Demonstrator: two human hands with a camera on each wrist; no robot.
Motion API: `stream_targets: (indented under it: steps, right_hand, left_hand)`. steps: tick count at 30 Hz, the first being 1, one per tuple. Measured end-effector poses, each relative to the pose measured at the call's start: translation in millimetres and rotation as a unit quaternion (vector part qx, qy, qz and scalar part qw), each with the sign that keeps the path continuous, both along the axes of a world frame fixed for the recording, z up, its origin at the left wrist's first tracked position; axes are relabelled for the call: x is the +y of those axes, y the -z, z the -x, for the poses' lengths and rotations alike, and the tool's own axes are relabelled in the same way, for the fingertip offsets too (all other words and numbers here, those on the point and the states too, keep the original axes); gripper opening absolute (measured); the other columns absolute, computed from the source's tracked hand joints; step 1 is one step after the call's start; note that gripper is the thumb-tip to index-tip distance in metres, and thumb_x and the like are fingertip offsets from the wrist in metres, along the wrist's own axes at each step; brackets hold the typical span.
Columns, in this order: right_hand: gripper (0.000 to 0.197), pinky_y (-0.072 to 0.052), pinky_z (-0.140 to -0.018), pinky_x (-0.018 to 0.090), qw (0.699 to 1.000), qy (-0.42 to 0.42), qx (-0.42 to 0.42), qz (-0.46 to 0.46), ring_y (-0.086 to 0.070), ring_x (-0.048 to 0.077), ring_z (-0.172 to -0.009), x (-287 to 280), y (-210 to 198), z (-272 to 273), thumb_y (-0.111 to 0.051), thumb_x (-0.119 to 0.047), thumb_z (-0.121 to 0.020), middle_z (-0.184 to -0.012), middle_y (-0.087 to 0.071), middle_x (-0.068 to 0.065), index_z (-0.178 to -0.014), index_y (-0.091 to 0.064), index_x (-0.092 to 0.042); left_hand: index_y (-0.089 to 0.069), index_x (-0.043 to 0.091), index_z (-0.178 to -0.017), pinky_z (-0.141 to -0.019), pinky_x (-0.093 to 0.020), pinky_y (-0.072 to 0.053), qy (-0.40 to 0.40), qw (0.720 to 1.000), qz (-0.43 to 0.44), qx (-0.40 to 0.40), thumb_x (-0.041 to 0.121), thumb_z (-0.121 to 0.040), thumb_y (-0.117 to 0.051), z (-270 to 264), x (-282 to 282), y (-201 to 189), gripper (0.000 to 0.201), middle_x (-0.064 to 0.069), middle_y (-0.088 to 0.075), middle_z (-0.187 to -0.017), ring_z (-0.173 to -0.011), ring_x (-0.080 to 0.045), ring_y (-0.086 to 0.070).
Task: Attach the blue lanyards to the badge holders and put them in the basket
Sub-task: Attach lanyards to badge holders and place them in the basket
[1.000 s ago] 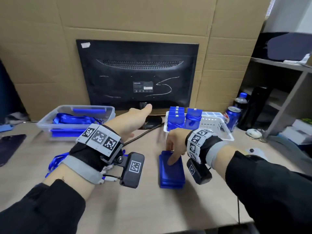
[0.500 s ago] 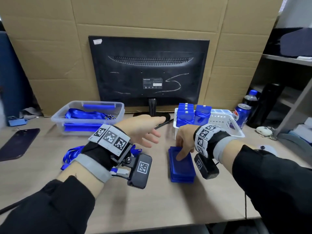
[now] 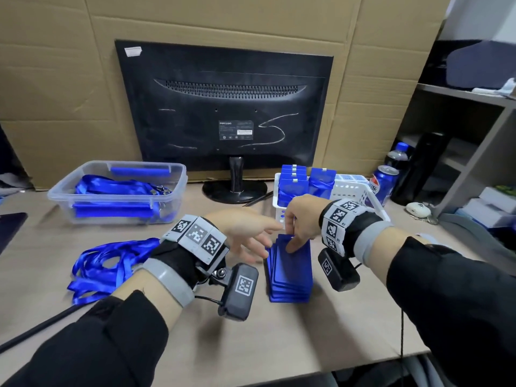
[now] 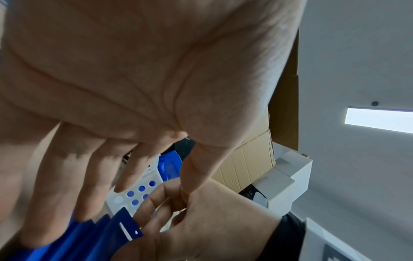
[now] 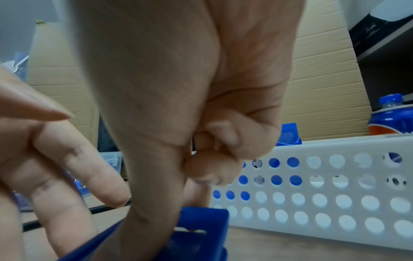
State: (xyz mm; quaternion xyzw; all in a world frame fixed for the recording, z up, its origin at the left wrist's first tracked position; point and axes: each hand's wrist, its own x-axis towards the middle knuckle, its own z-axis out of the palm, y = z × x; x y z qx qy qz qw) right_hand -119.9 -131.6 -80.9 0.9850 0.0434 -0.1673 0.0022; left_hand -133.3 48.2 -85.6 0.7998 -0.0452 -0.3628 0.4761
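Observation:
A stack of blue badge holders point(image 3: 290, 272) lies on the desk between my hands. My right hand point(image 3: 297, 233) pinches the far end of the top holder point(image 4: 125, 227) and tilts it up off the stack; in the right wrist view the thumb presses on that holder point(image 5: 201, 220) and the other fingers are curled. The left hand point(image 3: 258, 238) is open, its straight fingers point(image 4: 62, 176) reaching the stack's left edge. Loose blue lanyards point(image 3: 111, 263) lie in a heap behind my left wrist. The white perforated basket point(image 3: 354, 191) behind the right hand holds several finished holders point(image 3: 296, 185).
A clear tub point(image 3: 120, 191) with more lanyards stands at the back left. A monitor point(image 3: 223, 107) on its stand faces away at the back centre. A blue can point(image 3: 384, 182) and a bottle point(image 3: 398, 157) stand right of the basket. Shelves are at the far right.
My left hand has drawn back from the monitor's base and come down beside the stack. The right hand stayed on the stack and has tilted up the top holder's far end.

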Motion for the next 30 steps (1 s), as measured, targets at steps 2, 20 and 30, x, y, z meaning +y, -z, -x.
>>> stream_targets:
  steps: [2, 20, 30]
  right_hand:
    - [0.042, -0.062, -0.076, 0.031, 0.999, 0.002, 0.006, -0.035, -0.072, 0.015, -0.079, -4, -1, 0, -0.095, -0.049, -0.069, -0.09, -0.077, -0.005, -0.097, -0.077, -0.024]
    - [0.018, -0.067, -0.073, 0.038, 0.969, -0.081, 0.072, -0.221, -0.074, 0.021, -0.069, 134, -17, -13, -0.09, -0.02, -0.08, -0.087, -0.079, 0.01, -0.089, -0.076, -0.013]
    - [0.04, -0.067, -0.08, 0.043, 0.995, -0.083, -0.019, -0.042, -0.078, 0.025, -0.078, 181, 25, -8, -0.088, -0.044, -0.066, -0.081, -0.078, 0.005, -0.095, -0.077, -0.018]
  left_hand:
    - [-0.06, 0.012, -0.13, -0.087, -0.04, -0.057, 0.017, 1.0, -0.007, -0.004, 0.041, -0.102, -0.064, 0, 0, 0, 0.041, -0.013, -0.063, -0.125, -0.104, -0.027, -0.068]
    - [-0.063, 0.013, -0.11, -0.084, -0.042, -0.057, -0.113, 0.993, -0.025, -0.034, 0.019, -0.112, -0.045, 19, 145, -29, 0.019, -0.001, -0.067, -0.086, -0.076, -0.02, -0.064]
    - [-0.063, 0.016, -0.116, -0.098, -0.05, -0.059, -0.208, 0.974, 0.029, -0.085, 0.013, -0.101, -0.061, 38, 185, -31, 0.016, -0.005, -0.067, -0.094, -0.082, -0.023, -0.067]
